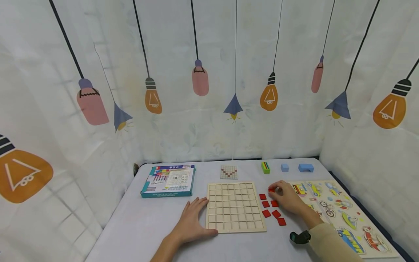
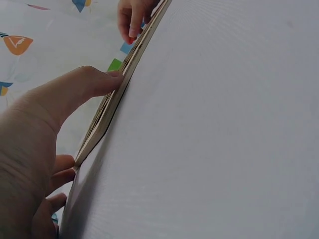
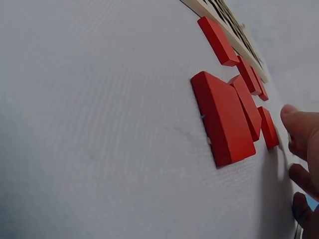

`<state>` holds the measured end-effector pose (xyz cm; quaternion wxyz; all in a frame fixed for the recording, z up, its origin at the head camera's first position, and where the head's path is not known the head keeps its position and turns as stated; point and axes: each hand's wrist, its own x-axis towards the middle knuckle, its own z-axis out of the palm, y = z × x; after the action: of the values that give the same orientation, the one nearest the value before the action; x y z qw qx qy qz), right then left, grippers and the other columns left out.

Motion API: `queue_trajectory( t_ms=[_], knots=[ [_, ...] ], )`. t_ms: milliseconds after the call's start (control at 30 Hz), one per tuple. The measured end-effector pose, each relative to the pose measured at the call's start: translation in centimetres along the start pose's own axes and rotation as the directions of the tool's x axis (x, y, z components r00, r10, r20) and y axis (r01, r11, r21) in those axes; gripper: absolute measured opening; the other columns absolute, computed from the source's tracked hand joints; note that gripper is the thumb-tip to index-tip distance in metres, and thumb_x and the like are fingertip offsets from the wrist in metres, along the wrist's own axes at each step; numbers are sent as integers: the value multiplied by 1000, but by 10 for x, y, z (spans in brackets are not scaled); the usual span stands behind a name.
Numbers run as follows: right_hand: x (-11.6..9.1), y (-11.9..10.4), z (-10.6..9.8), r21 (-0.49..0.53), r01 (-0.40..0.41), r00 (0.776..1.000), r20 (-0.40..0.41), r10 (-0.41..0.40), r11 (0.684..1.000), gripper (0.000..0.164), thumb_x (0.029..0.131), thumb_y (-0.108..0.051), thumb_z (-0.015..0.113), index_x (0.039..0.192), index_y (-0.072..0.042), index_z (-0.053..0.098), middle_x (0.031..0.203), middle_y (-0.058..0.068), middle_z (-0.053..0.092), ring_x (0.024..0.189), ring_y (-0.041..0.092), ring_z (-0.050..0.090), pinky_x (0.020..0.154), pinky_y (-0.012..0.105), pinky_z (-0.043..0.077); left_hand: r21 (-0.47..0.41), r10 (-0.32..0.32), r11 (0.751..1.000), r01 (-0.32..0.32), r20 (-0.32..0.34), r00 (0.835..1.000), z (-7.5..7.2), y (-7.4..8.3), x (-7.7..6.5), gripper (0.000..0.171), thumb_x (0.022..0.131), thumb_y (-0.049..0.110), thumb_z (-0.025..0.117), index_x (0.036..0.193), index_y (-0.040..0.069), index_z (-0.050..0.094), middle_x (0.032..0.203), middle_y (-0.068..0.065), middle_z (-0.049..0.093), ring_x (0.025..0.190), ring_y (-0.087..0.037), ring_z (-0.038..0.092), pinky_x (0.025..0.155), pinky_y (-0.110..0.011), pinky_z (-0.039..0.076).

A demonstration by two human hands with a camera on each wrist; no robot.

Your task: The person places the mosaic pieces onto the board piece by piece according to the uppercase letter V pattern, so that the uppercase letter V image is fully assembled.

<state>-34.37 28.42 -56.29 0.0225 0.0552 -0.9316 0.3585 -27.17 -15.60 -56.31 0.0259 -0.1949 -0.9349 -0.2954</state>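
Note:
A pale wooden grid board (image 1: 235, 209) lies on the white table. My left hand (image 1: 195, 222) holds its near left corner, thumb along the front edge and straight fingers at the left side. The left wrist view shows the thumb (image 2: 94, 82) against the board's edge. Right of the board, my right hand (image 1: 285, 195) pinches a red square tile (image 1: 271, 190) between thumb and fingertips. Several more red tiles (image 1: 266, 213) lie loosely between board and right hand. Up close in the right wrist view, a thick red tile (image 3: 224, 119) rests flat; the pinched one is hidden there.
A picture puzzle board (image 1: 347, 218) lies under and beside the right forearm. A boxed game (image 1: 168, 181) sits at back left. Along the back are a small patterned card (image 1: 228, 172), a green striped block (image 1: 265, 167) and two blue blocks (image 1: 306, 167).

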Motion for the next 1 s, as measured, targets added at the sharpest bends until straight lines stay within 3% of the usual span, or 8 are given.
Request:
queue_trajectory(
  t_ms=[267, 700, 1000],
  knots=[
    [-4, -7, -2, 36, -12, 1000, -12, 12, 999, 29, 104, -32, 80, 129, -19, 74, 126, 4, 68, 114, 24, 59, 86, 22, 56, -24, -21, 999, 22, 21, 1000, -2, -1, -1, 123, 68, 80, 91, 163, 12, 54, 172, -8, 51, 168, -42, 35, 141, -71, 16],
    [-6, -39, 4, 34, 44, 999, -18, -44, 998, 28, 104, -36, 81, 128, -23, 76, 130, -2, 70, 120, 23, 61, 89, 27, 58, -51, -32, 998, 33, 26, 999, 0, -3, 1, 121, 68, 80, 91, 164, 16, 54, 174, -4, 50, 169, -40, 32, 141, -70, 13],
    [-9, -51, 11, 68, 44, 999, -14, -43, 997, 27, 101, -34, 85, 125, -24, 78, 123, -4, 70, 115, 22, 59, 79, 25, 58, -46, -34, 998, 36, 29, 999, -2, -2, 0, 120, 69, 79, 91, 164, 16, 54, 174, -4, 50, 169, -40, 32, 141, -70, 14]
  ],
)
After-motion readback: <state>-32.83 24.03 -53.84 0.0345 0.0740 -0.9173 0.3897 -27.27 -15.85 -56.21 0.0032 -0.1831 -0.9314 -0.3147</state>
